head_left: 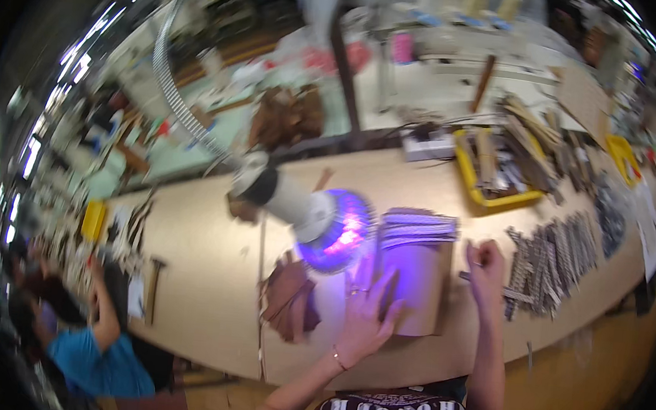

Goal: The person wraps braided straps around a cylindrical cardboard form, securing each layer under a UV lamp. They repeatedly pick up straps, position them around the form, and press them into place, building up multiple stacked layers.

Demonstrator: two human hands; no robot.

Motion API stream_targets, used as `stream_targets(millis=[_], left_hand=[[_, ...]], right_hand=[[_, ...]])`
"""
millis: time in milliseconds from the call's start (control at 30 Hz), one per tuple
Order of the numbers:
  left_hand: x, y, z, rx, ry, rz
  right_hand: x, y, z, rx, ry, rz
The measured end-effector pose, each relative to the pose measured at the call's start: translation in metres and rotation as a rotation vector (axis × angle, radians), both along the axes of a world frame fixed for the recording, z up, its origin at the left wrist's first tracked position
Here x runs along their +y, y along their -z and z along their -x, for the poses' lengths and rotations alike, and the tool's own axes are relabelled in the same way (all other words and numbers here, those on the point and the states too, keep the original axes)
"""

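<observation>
My left hand (366, 316) lies with its fingers spread on a tan board (422, 297), in purple light. A stack of thin strips (418, 229) rests across the board's far end. Just right of the board, my right hand (486, 267) is closed. A small dark tip sticks out on its left side; what it belongs to is too small to make out. The lamp head (335, 230) glows purple and hides part of the table beyond my left fingers. Left of that hand lies a pile of reddish-brown pieces (290, 298).
Many patterned strips (551, 261) lie to the right. Behind them stands a yellow bin (502, 197) of strips and parts, beside a white box (427, 145). A hammer (153, 291) lies far left, near a person in a blue top (103, 365). The lamp's flexible neck (174, 100) arches overhead.
</observation>
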State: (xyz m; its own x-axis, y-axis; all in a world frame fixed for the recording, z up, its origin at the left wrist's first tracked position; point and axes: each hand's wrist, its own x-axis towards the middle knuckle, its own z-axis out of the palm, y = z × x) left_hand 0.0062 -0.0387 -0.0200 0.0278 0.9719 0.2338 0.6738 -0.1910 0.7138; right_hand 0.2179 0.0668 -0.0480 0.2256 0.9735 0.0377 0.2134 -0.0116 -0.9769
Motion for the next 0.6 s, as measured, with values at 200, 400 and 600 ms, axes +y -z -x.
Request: stream_targets(millis=[200, 400, 600], left_hand=[[-0.029, 0.025, 0.035, 0.112, -0.267, -0.08], [-0.031, 0.032, 0.104, 0.183, -0.645, 0.048], [-0.034, 0.03, 0.121, 0.193, -0.658, 0.133]], right_hand=[[-0.046, 0.012, -0.031, -0.058, -0.089, 0.125], [-0.06, 0.005, -0.029, 0.005, -0.086, 0.125], [-0.057, -0.015, -0.014, -0.102, -0.111, 0.095]])
